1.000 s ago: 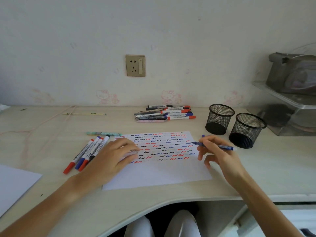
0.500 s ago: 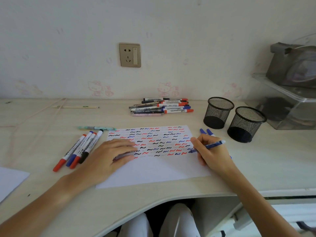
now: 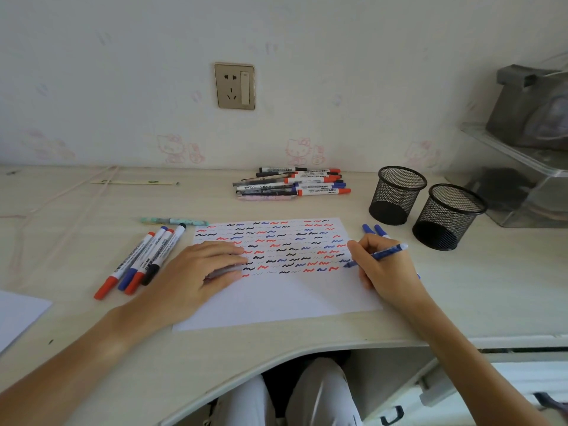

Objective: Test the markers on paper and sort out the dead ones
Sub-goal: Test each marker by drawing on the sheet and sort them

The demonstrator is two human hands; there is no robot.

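A white paper covered with rows of red, blue and black squiggles lies on the desk in front of me. My right hand grips a blue marker like a pen, its tip touching the paper's right side at the lowest row of squiggles. My left hand lies flat on the paper's left part, fingers straight, with a pale cap-like piece under the fingers. Several capped markers lie in a row left of the paper. A pile of markers sits near the wall. Two blue markers lie behind my right hand.
Two black mesh pen cups stand at the right, behind the paper. A teal patterned pen lies at the paper's top left corner. Another white sheet pokes in at the left edge. A clear plastic organiser stands far right.
My right hand turned the blue marker from held above the desk to a writing grip and brought its tip down onto the paper. My left hand stayed on the sheet.
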